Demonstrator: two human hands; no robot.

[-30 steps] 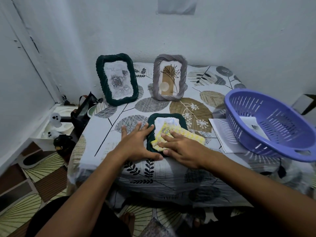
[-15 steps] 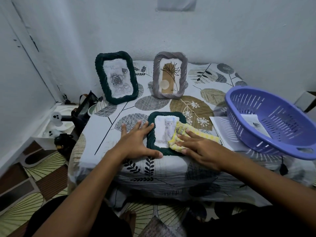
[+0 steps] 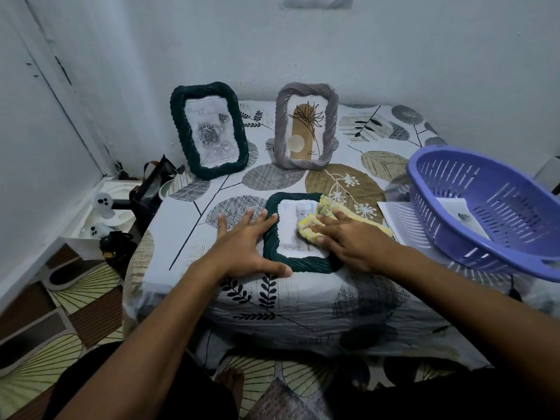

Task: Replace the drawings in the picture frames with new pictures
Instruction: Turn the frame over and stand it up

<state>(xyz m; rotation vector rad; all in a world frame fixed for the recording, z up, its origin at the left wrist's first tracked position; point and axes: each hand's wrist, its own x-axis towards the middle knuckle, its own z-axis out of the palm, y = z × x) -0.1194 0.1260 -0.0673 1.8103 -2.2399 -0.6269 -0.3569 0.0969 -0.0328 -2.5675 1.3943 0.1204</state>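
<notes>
Head view: green frame (image 3: 298, 265) lies flat near front edge of desk (image 3: 194, 237), cat picture inside. Left hand (image 3: 242, 253) flat, fingers spread, presses frame's left rim. Right hand (image 3: 348, 241) presses yellow cloth (image 3: 318, 221) on glass, fingers straight.

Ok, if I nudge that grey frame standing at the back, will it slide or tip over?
The grey frame stands upright and leans back, so a push near its top would probably tip it rather than slide it. The soft patterned cloth under it likely grips its base, adding to that. Its glass front looks fragile, so lift it by the thick twisted rim.
</notes>
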